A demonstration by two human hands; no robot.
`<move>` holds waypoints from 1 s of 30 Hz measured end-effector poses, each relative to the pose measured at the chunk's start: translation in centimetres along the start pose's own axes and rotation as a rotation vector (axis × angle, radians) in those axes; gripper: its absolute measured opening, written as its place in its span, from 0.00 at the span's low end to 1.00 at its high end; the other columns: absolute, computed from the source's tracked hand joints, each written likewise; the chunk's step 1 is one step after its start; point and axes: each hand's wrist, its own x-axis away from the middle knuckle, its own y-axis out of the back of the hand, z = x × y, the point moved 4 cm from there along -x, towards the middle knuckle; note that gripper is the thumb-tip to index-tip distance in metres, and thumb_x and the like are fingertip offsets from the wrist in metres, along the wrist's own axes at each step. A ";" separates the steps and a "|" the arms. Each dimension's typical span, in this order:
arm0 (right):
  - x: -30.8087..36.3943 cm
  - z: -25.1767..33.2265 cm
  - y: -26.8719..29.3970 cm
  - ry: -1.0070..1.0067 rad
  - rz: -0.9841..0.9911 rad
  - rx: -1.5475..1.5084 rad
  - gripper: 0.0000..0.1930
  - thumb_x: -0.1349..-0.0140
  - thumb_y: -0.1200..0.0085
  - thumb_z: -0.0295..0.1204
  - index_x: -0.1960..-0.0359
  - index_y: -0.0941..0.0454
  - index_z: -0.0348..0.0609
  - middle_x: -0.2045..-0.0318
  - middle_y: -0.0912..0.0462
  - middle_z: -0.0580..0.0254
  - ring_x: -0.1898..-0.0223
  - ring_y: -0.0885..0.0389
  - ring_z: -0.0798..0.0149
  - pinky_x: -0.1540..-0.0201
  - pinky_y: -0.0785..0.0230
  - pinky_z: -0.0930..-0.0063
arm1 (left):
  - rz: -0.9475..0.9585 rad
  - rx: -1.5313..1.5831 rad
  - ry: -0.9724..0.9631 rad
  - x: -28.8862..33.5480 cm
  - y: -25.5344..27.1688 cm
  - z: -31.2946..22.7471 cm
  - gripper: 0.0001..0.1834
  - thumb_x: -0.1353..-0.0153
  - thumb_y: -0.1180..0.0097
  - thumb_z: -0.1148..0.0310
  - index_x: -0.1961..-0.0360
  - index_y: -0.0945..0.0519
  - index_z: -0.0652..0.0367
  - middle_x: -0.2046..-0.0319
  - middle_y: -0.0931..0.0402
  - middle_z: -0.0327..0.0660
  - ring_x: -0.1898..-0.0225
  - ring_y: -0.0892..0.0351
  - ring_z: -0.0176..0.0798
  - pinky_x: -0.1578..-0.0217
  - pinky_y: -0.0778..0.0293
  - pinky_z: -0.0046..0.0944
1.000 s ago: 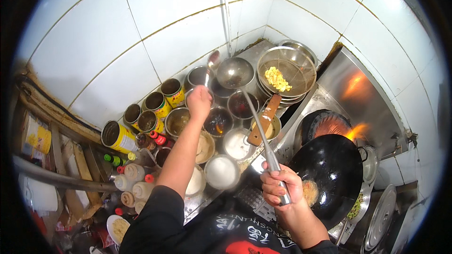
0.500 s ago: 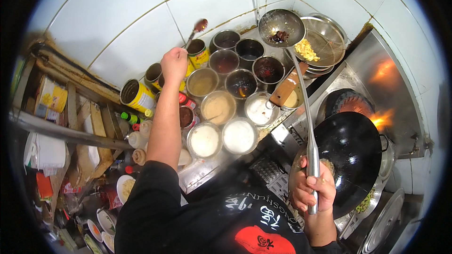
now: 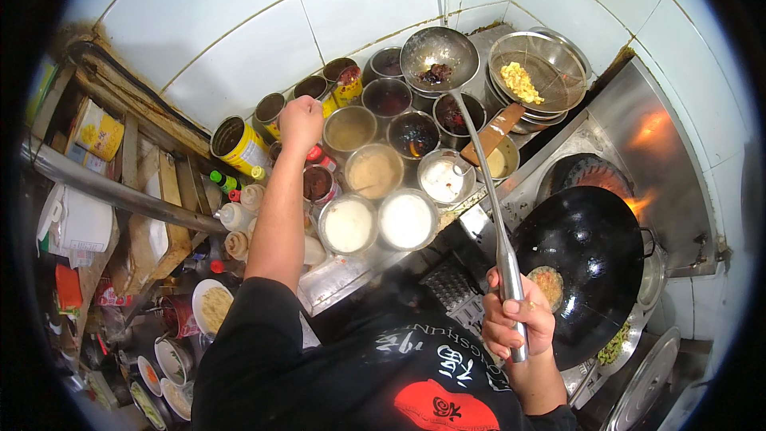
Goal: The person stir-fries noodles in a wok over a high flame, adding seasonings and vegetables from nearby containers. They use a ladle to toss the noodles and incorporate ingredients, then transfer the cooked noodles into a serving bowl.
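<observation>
My right hand (image 3: 520,318) is wrapped round the metal handle of a long wok ladle (image 3: 421,48). The ladle's bowl hangs above the rear pots, with a dark paste and some pale bits in it. Over the yellow tins, my left hand (image 3: 302,124) is a closed fist, gripping the spoon seen in it half a second ago. Its handle hardly shows now. The spoon's head seems to be at the mouth of the rear yellow tin (image 3: 348,94), where red-brown sauce shows. To the right of my right hand, a black wok (image 3: 594,259) stands tilted.
Steel pots of sauces and white powders, such as the white-filled pot (image 3: 405,219), crowd the counter. A strainer (image 3: 558,72) with yellow egg-like pieces rests on bowls at the back right. Flames (image 3: 637,206) rise behind the wok. Shelves (image 3: 163,223) and plates of food (image 3: 214,308) line the left.
The spoon in my left hand has gone down from above the tins to the rear tin. The ladle's bowl has swung left with my right hand.
</observation>
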 end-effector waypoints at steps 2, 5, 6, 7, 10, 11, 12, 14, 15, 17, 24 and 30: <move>0.1 -0.1 0.0 0.001 -0.017 0.018 0.17 0.40 0.50 0.21 0.49 0.35 0.38 0.84 0.36 0.65 0.89 0.36 0.73 0.88 0.37 0.75 | -0.021 0.017 -0.022 0.2 -0.3 -0.2 0.13 0.42 0.47 0.63 0.74 0.19 0.63 0.75 0.22 0.56 0.69 0.21 0.60 0.65 0.27 0.52; 0.2 -0.2 0.0 0.006 -0.040 0.023 0.17 0.41 0.50 0.21 0.49 0.35 0.38 0.83 0.36 0.65 0.89 0.36 0.73 0.88 0.37 0.76 | -0.035 0.054 -0.026 0.3 -1.1 -0.3 0.13 0.42 0.47 0.63 0.74 0.19 0.63 0.74 0.22 0.56 0.68 0.21 0.60 0.65 0.27 0.53; 0.2 -0.3 -0.1 0.010 -0.038 0.012 0.17 0.41 0.49 0.21 0.49 0.35 0.38 0.83 0.36 0.66 0.89 0.37 0.73 0.88 0.37 0.76 | -0.010 0.043 -0.006 0.2 -1.6 -0.3 0.13 0.42 0.47 0.64 0.74 0.19 0.63 0.74 0.22 0.56 0.68 0.21 0.61 0.65 0.27 0.53; 0.2 -0.2 -0.1 0.016 -0.048 0.025 0.17 0.41 0.49 0.21 0.50 0.35 0.38 0.83 0.36 0.66 0.90 0.37 0.73 0.88 0.37 0.76 | 0.011 0.031 0.005 0.0 -2.1 -0.2 0.13 0.42 0.48 0.64 0.74 0.19 0.63 0.74 0.22 0.56 0.68 0.21 0.61 0.64 0.27 0.54; 0.1 -0.2 -0.2 0.034 -0.070 0.020 0.17 0.41 0.49 0.21 0.50 0.35 0.38 0.83 0.36 0.66 0.90 0.37 0.74 0.88 0.38 0.76 | 0.037 0.021 0.000 -0.5 -3.3 -0.4 0.13 0.43 0.48 0.64 0.74 0.19 0.64 0.74 0.21 0.57 0.67 0.21 0.61 0.64 0.27 0.55; 0.0 -0.1 -0.2 0.041 -0.083 0.039 0.17 0.41 0.49 0.21 0.50 0.35 0.38 0.83 0.36 0.66 0.90 0.38 0.74 0.88 0.38 0.76 | 0.057 0.012 0.011 -0.6 -3.7 -0.5 0.13 0.43 0.48 0.64 0.74 0.19 0.64 0.73 0.21 0.57 0.67 0.21 0.61 0.63 0.27 0.55; 0.0 -0.1 -0.1 0.045 -0.105 0.044 0.17 0.41 0.49 0.21 0.50 0.35 0.38 0.83 0.36 0.66 0.90 0.38 0.74 0.88 0.38 0.76 | 0.075 -0.003 0.012 -0.7 -3.9 -0.6 0.13 0.43 0.48 0.64 0.75 0.20 0.64 0.73 0.21 0.57 0.66 0.21 0.62 0.63 0.27 0.56; -0.2 0.0 0.0 0.052 -0.133 0.053 0.17 0.42 0.48 0.21 0.50 0.35 0.38 0.83 0.36 0.66 0.90 0.38 0.74 0.88 0.39 0.76 | 0.074 -0.002 -0.035 -0.5 -3.7 -1.0 0.13 0.43 0.48 0.64 0.75 0.20 0.64 0.73 0.21 0.57 0.66 0.22 0.62 0.63 0.27 0.56; -0.2 0.0 0.0 0.053 -0.137 0.058 0.17 0.42 0.48 0.21 0.50 0.36 0.38 0.83 0.36 0.66 0.90 0.38 0.74 0.88 0.39 0.76 | 0.072 -0.004 -0.057 -0.2 -3.3 -1.3 0.13 0.43 0.48 0.64 0.75 0.20 0.64 0.73 0.21 0.57 0.66 0.22 0.62 0.63 0.27 0.56; -0.2 -0.1 0.3 0.051 -0.173 0.063 0.18 0.42 0.48 0.21 0.51 0.37 0.37 0.83 0.37 0.66 0.90 0.38 0.74 0.89 0.39 0.76 | 0.038 0.042 -0.046 0.8 -1.6 -1.4 0.13 0.42 0.47 0.64 0.75 0.20 0.64 0.74 0.22 0.56 0.68 0.21 0.61 0.64 0.27 0.54; 0.4 -1.2 0.9 0.028 -0.120 0.065 0.19 0.43 0.46 0.21 0.51 0.37 0.35 0.85 0.36 0.64 0.91 0.38 0.74 0.89 0.39 0.75 | -0.070 0.009 -0.018 5.1 7.9 -0.6 0.12 0.43 0.46 0.64 0.73 0.19 0.63 0.76 0.21 0.52 0.72 0.20 0.55 0.69 0.26 0.46; 1.7 -2.4 1.8 -0.086 -0.075 0.066 0.18 0.42 0.46 0.22 0.51 0.37 0.37 0.84 0.36 0.64 0.91 0.37 0.73 0.89 0.39 0.75 | 0.301 -0.370 0.083 8.3 7.5 2.6 0.11 0.46 0.48 0.68 0.70 0.16 0.62 0.69 0.19 0.54 0.64 0.19 0.58 0.61 0.24 0.50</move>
